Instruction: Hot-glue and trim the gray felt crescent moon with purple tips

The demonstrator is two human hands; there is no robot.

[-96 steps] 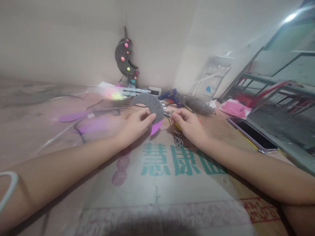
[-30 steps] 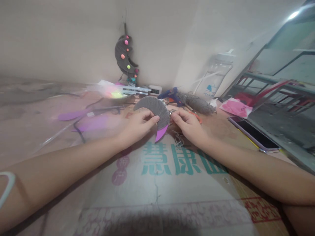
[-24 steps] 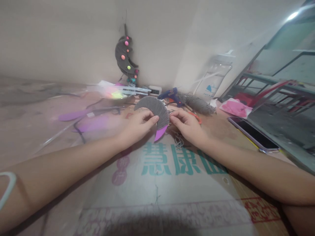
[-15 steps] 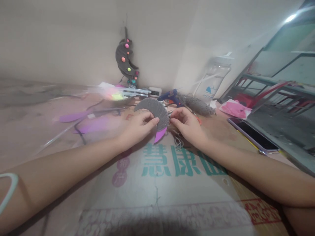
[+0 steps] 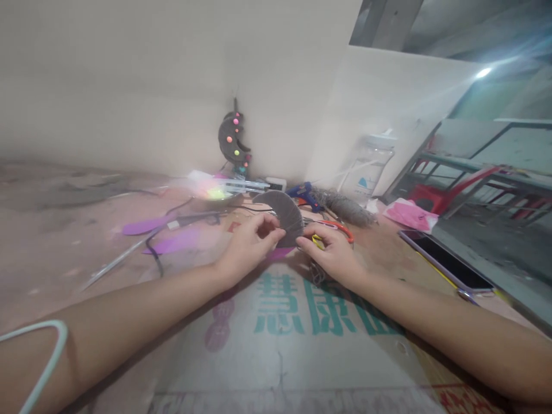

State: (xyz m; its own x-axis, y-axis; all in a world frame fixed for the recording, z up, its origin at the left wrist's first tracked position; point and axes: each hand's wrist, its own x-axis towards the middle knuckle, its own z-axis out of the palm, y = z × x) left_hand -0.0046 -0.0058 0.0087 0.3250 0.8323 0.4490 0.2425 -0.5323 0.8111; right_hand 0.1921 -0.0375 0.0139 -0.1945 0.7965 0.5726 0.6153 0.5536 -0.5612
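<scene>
Between thumb and fingers, my left hand grips a flat crescent wound with grey yarn. Its lower tip shows bare purple. My right hand is closed in a pinch at the crescent's right edge, apparently on the strand of yarn, which is too thin to see clearly. Loose loops of grey yarn hang or lie just below the right fingers. Behind that hand are scissors with orange handles, partly hidden.
A finished-looking grey crescent with coloured pompoms is against the wall. Behind my hands lie a blue glue gun and a grey yarn bundle. A clear bottle, phone and purple pieces are around.
The crescent has turned and tilted so less of its purple tip shows. My right hand has come in against its lower right edge. The head view has tipped upward.
</scene>
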